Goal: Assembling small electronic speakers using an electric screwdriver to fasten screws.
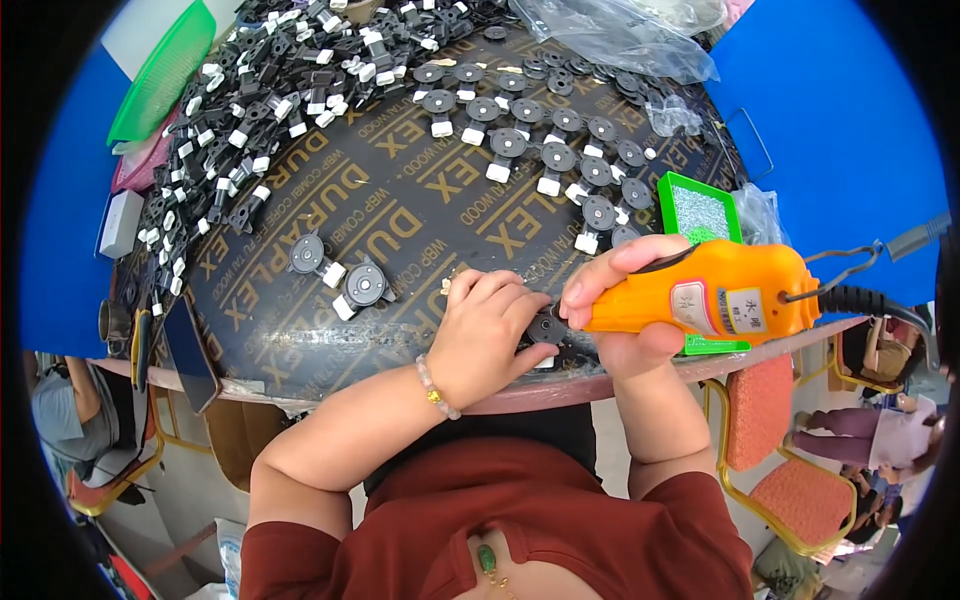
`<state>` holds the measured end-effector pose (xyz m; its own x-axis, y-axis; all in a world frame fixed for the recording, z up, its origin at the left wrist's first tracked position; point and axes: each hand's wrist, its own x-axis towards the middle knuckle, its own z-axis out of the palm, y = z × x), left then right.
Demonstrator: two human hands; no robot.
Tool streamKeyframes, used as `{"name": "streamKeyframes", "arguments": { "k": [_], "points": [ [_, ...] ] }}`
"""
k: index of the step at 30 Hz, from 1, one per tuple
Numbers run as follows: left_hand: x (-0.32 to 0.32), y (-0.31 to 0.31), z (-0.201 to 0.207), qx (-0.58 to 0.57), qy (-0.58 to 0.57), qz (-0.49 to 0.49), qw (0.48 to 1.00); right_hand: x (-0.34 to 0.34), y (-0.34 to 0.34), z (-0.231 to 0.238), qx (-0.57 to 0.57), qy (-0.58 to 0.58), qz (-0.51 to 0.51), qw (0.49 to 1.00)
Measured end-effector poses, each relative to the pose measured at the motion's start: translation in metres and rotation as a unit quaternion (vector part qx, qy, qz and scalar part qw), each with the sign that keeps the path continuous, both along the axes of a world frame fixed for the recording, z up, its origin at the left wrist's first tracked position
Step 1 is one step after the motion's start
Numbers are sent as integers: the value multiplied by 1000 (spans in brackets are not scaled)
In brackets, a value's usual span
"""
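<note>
Your right hand point(630, 350) grips the orange power driver point(660, 290), nose by the black disc part point(545, 328) at the table's point(530, 395) near edge; your left hand point(485, 330) holds that part. Looks mid-fastening; disc units point(557, 157) likely done, big black-and-white heap point(290, 95) probably left

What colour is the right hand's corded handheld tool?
Orange casing, best seen in the head view.

Downward fisheye view from the head.
</note>
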<state>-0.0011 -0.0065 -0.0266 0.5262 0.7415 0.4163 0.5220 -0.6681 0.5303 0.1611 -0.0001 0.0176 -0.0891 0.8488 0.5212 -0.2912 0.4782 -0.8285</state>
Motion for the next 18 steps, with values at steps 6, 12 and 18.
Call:
{"name": "streamKeyframes", "arguments": {
  "k": [6, 12, 18],
  "points": [
    [2, 2, 0, 5, -8, -1, 1000, -7, -4, 2, -12, -17, 0, 1000],
    [-1, 1, 3, 9, 8, 7, 1000, 2, -2, 2, -10, 39, -17, 999],
    [0, 1, 2, 20, 15, 7, 1000, 100, -6, 24, 80, -7, -262, 962]
  ]
}}
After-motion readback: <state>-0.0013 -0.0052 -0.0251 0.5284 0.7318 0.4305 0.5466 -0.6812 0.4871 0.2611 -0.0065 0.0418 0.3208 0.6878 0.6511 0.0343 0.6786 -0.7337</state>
